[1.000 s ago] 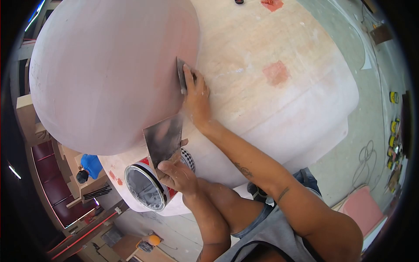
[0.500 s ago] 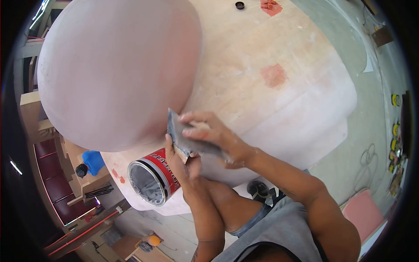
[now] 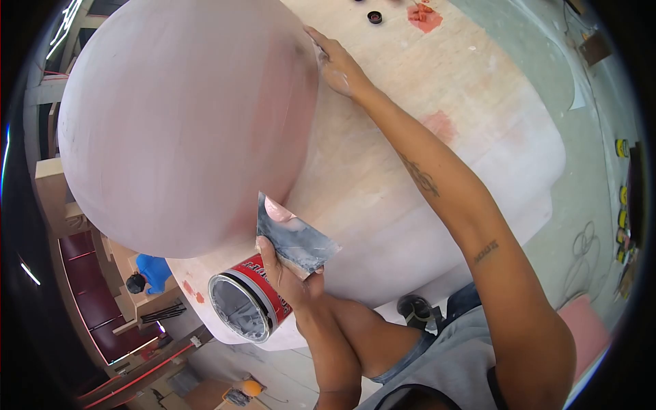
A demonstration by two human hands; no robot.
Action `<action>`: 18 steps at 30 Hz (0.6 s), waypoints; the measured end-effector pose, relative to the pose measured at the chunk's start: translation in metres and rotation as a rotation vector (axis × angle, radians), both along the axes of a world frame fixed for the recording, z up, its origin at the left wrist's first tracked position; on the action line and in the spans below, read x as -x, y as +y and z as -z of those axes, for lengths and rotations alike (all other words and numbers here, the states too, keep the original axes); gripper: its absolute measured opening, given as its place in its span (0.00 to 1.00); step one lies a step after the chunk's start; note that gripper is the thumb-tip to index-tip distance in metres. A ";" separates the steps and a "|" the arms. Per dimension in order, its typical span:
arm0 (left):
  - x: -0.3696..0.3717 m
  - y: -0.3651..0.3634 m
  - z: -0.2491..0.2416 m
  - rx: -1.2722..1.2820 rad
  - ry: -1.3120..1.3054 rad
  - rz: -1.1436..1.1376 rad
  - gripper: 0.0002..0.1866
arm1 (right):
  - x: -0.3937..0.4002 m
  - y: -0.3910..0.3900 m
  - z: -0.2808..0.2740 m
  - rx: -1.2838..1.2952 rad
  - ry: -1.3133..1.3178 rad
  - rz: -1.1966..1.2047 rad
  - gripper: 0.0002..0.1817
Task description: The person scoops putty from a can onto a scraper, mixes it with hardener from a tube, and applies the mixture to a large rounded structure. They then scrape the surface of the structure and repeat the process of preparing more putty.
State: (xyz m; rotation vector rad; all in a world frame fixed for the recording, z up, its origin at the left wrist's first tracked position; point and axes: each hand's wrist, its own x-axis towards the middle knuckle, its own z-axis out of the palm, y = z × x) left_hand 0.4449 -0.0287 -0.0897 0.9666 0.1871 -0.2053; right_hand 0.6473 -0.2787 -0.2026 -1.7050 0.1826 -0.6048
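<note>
My left hand (image 3: 290,273) grips a flat plate (image 3: 295,236) smeared with grey paste, with a pink lump near its upper corner. Just beside it a red tin (image 3: 263,275) lies tilted, its open mouth showing grey filler. A large, smooth pinkish-white dome (image 3: 184,123) rises from the pale wooden surface (image 3: 383,157). Up at the dome's right edge, my right hand (image 3: 336,63) rests against it with fingers stretched along the side. Whatever is under those fingers, if anything, is too small to make out.
A small black cap (image 3: 374,17) and a red-orange patch (image 3: 424,18) with lumps are at the surface's far edge. A person in blue (image 3: 152,273) is at the lower left. Several yellow-and-black tins stand on the floor at right. A pink panel (image 3: 586,328) is at lower right.
My right hand has moved from the plate up to the dome's right edge. The plate, still in my left hand, now shows its face and a pink lump.
</note>
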 end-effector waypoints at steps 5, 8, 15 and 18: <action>-0.001 -0.003 -0.003 -0.042 0.044 -0.040 0.18 | -0.001 0.032 0.008 -0.007 0.013 0.051 0.33; -0.001 -0.006 -0.004 -0.033 0.071 -0.086 0.18 | 0.023 0.062 0.008 0.053 0.107 0.152 0.34; 0.004 -0.009 -0.004 -0.053 0.102 -0.179 0.18 | 0.077 0.139 0.012 0.149 0.175 0.293 0.42; 0.006 0.003 0.002 -0.071 0.025 -0.060 0.20 | 0.095 0.161 0.006 0.084 0.152 0.268 0.44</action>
